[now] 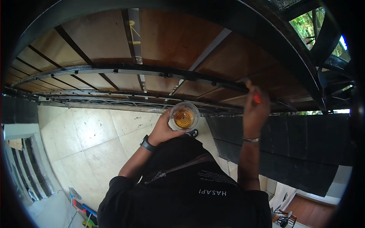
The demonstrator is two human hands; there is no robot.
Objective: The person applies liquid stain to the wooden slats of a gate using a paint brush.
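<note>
In my left hand is a clear plastic cup with amber liquid in its bottom, held in front of my body. My right hand is raised on the right, fingers closed around a small brush with a red handle. The brush's tip points up at the brown wooden panels, close to a black metal rail that crosses them. Some panels look darker and glossier than the paler ones to the left.
Pale floor tiles lie below on the left. A dark panel stands below my right arm. Cleaning tools with blue and red parts are at the lower left. Black metal framework and greenery show at the upper right.
</note>
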